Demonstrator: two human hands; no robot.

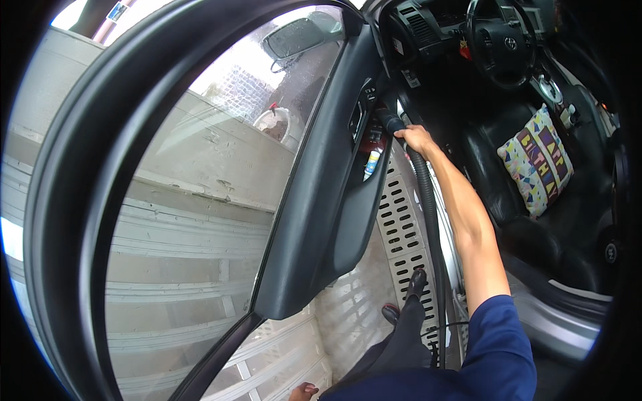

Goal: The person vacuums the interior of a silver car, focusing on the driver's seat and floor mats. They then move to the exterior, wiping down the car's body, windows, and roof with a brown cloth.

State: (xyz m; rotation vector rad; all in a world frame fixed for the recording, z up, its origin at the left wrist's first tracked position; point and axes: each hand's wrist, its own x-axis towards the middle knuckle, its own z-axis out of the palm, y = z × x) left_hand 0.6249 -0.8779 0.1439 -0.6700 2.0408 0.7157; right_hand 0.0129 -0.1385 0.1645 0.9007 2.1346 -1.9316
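Observation:
My right hand (pixel 415 137) grips the black end piece (pixel 391 120) of a vacuum hose, its tip up against the front of the open car door's inner panel (pixel 311 200). From that hand the ribbed vacuum hose (pixel 427 200) hangs down beside the door sill. Just behind the nozzle are the window switches (pixel 375 132) on the armrest. A white, yellow and blue tube (pixel 371 164) stands in the door's pull recess. Low at the bottom edge, my left hand (pixel 304 391) is partly cut off by the frame, away from the door, and no object shows in it.
A black leather driver's seat (pixel 486 170) bears a printed cushion (pixel 537 163). Ahead of it is the Toyota steering wheel (pixel 510 44). Slotted drain grating (pixel 401 220) runs under my boots (pixel 417 281). Beyond the door glass, a bucket (pixel 273 125) stands near a low wall (pixel 210 150).

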